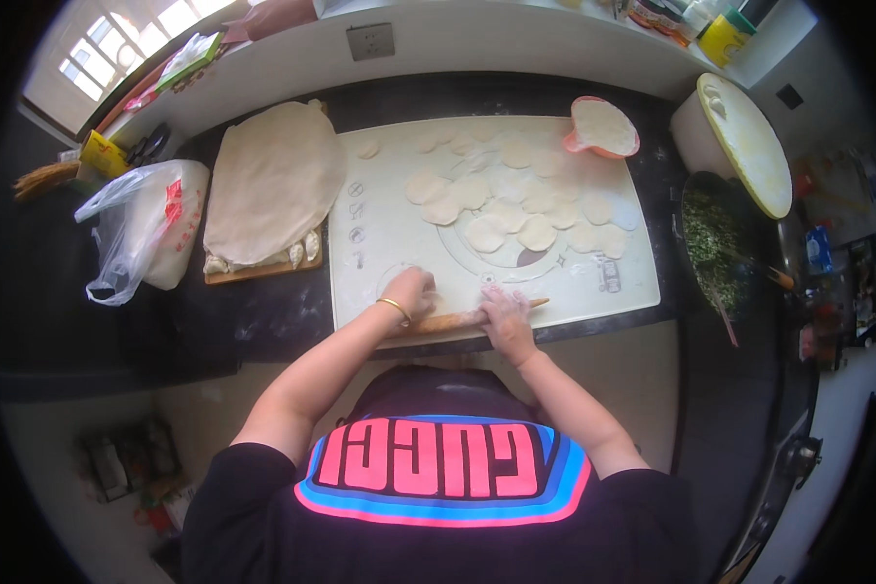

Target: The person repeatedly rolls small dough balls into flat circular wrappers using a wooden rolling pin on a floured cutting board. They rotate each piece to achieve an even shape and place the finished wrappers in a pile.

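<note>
Near the front edge of the pale dough mat (380, 185), a wooden rolling pin (443, 322) lies crosswise with tapered ends. My right hand (506, 319), dusted with flour, presses on the pin with its fingers over it. Just left of it, my left hand (414, 292) is curled low over the mat, a gold bangle (395, 310) at its wrist. What its fingers pinch, if anything, is hidden. Several thin round dough wrappers (536, 233) are spread over the mat beyond my hands, some overlapping.
At left, a dough-coloured sheet (273, 185) covers dumplings (297, 256) on a wooden board (253, 275), beside a plastic bag (180, 224). A pink flour container (603, 127) stands on the mat's far right. Further right are a cream tub (696, 131) and a bowl of chopped greens (715, 238).
</note>
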### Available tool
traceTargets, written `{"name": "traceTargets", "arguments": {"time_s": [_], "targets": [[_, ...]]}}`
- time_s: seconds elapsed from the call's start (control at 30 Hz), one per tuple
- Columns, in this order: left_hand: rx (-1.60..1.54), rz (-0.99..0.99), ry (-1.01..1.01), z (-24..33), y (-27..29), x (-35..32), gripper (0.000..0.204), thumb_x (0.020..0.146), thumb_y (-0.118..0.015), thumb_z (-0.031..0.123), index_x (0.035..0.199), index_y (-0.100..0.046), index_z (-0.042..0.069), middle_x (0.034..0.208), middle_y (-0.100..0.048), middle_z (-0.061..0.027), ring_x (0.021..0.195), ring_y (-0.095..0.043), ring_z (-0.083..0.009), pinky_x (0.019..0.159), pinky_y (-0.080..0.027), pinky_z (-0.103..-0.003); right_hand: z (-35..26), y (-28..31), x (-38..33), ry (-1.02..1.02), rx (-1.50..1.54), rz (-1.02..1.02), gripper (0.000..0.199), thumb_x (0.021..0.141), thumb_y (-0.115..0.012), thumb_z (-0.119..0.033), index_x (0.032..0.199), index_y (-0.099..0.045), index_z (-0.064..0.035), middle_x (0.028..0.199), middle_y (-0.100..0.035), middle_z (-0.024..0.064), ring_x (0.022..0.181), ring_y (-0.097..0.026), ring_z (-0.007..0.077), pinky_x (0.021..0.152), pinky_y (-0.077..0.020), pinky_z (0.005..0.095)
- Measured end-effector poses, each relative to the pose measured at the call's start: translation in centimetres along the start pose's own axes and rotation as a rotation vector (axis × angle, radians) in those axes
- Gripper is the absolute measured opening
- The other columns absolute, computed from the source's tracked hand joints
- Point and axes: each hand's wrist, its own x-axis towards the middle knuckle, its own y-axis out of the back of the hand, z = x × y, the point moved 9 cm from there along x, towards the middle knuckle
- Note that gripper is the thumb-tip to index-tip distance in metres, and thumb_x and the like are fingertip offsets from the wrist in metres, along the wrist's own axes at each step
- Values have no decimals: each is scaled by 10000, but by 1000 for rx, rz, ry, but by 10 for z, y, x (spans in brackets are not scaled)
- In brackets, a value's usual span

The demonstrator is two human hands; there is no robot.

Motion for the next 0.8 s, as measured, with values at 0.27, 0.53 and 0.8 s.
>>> {"name": "traceTargets", "arguments": {"time_s": [0.27, 0.53, 0.8], "targets": [[-20, -40, -228, 39, 0, 10, 207, 725, -653, 201, 840, -686, 32, 839, -652, -153, 794, -622, -296, 726, -488, -355, 1, 6, -3, -40, 61, 17, 433, 704, -680, -181, 1094, -495, -139, 1138, -496, 66, 1118, -454, 254, 994, -262, 485], [-489, 4, -56, 40, 27, 44, 258, 840, -627, 229, 953, -678, 3, 806, -679, -97, 723, -608, -115, 658, -492, -274, 1, 12, -1, -74, 69, 15, 425, 691, -691, -185, 1073, -510, -141, 1085, -518, 59, 1062, -478, 246, 953, -285, 446], [-574, 458, 78, -18, 59, 103, 255, 850, -575, 208, 1009, -654, 25, 892, -666, -142, 806, -637, -274, 738, -491, -332, 1, 14, 2, -77, 45, 12, 415, 689, -693, -208, 1058, -515, -146, 1075, -524, 52, 1046, -487, 237, 944, -291, 440]]}}
